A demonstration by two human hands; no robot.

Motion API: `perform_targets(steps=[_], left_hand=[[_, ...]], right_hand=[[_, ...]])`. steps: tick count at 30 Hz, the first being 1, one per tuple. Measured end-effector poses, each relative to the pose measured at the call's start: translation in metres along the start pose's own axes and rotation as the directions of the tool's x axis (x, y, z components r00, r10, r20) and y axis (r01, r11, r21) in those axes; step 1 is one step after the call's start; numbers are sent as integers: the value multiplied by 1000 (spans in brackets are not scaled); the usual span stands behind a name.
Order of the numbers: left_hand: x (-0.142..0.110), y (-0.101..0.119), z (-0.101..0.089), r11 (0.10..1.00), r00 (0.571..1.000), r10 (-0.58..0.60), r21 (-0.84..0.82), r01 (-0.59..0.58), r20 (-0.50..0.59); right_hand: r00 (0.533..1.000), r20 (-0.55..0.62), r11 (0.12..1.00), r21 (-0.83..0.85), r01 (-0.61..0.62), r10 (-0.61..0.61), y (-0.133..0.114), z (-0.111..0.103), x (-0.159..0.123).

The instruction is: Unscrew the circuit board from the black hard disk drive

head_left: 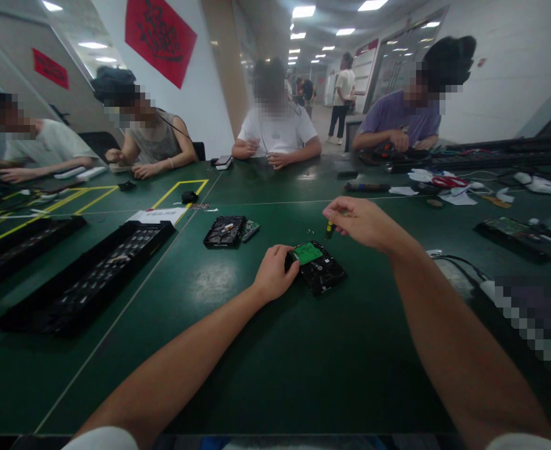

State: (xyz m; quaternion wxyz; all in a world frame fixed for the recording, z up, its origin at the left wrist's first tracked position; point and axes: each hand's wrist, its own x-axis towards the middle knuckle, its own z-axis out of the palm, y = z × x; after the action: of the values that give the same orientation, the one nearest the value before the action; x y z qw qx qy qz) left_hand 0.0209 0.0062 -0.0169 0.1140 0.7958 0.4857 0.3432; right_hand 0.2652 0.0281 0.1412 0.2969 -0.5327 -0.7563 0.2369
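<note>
A black hard drive (pixel 325 275) with a green circuit board (pixel 307 252) on its upper face lies on the green table in front of me. My left hand (pixel 275 273) grips the drive's left edge, thumb and fingers closed around the corner. Just above the far right of the drive, my right hand (pixel 350 222) pinches a small yellow-and-black screwdriver (pixel 328 230), pointing downward. Its tip seems apart from the drive. A few tiny screws (pixel 310 232) lie on the table beyond the board.
Farther left sits another hard drive (pixel 225 231) with a loose circuit board (pixel 250 230) against it. A long black tray (pixel 92 275) lies at the left. At the right are another drive-like device (pixel 521 237) and a power strip (pixel 523 325). Several people sit across the table (pixel 238 375).
</note>
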Motion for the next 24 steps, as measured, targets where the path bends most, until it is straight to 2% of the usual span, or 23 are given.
perform_targets(steps=[3, 11, 18, 24], left_hand=[[0, 1, 0, 1000, 1000, 2, -2, -2, 2], [0, -1, 0, 1000, 1000, -4, -1, 4, 4], [0, 0, -1, 1000, 1000, -13, 4, 12, 14], [0, 1, -2, 1000, 1000, -14, -12, 14, 4]], right_hand=[[999, 9, 999, -21, 37, -37, -1, -1, -1], [1000, -23, 1000, -2, -6, 6, -1, -2, -2], [997, 12, 997, -25, 72, -72, -1, -3, -3], [1000, -9, 999, 47, 14, -13, 1, -2, -2]])
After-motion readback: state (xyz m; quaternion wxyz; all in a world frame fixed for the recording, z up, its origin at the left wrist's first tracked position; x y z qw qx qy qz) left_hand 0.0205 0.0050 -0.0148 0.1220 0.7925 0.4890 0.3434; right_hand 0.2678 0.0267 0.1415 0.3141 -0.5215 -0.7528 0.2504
